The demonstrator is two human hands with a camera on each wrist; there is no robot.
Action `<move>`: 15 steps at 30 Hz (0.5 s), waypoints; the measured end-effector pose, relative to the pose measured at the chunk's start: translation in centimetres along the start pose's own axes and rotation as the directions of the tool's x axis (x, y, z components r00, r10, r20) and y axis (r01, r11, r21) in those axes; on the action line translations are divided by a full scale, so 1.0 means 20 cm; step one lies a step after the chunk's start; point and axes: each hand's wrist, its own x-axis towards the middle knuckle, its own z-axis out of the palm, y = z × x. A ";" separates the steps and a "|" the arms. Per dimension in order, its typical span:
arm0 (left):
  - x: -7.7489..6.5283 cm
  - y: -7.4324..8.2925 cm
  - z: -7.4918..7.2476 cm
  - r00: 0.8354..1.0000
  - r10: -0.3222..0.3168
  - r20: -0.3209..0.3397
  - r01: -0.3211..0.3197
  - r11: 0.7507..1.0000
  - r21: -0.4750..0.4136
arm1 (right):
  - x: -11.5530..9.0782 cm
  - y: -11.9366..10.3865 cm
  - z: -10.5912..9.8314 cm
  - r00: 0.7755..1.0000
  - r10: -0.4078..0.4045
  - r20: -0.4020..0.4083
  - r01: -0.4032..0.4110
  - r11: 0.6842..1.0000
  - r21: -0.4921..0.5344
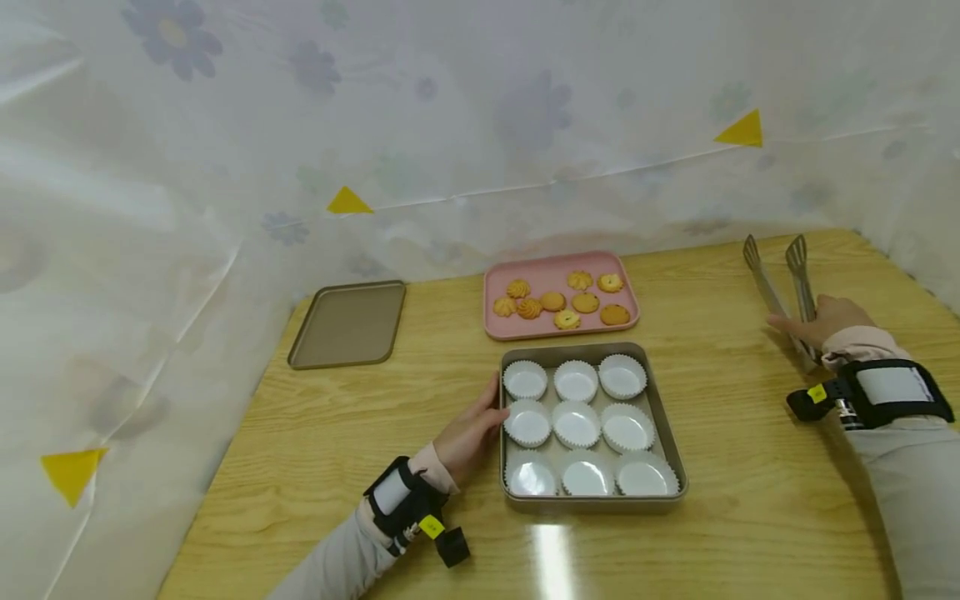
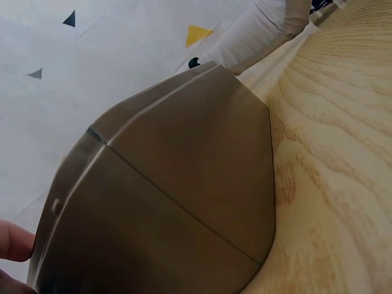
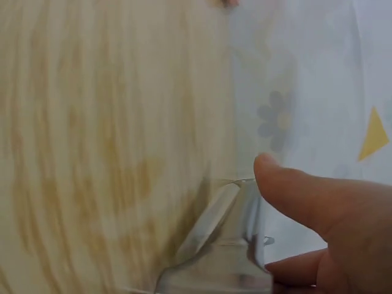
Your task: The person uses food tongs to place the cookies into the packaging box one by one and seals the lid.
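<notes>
On the table [image 1: 742, 450], tongs [image 1: 769, 287] in right hand [image 1: 838, 322], between thumb [image 3: 300, 195] and fingers [image 3: 301, 267]

Behind each hand [image 1: 836, 321], pink cuffs [image 1: 866, 342] edge grey sleeves [image 1: 911, 492]. Black wrist straps [image 1: 937, 396] carry white panels [image 1: 892, 384] and yellow tags [image 1: 817, 393].

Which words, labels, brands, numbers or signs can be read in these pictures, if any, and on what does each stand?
No text can be read with certainty.
Left wrist's yellow label: small dark marks, too small to read.
Right wrist's yellow label: also too small to read.
</notes>
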 end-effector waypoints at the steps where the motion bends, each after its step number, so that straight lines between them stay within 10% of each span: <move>1: 0.00 0.00 0.00 1.000 0.000 -0.002 0.000 1.000 0.004 | 0.00 -0.01 0.01 1.000 0.003 -0.010 -0.003 1.000 -0.005; 15: -0.01 0.01 0.00 1.000 0.000 -0.012 0.000 1.000 0.028 | 0.04 -0.01 0.04 0.999 0.035 -0.027 -0.034 0.999 0.022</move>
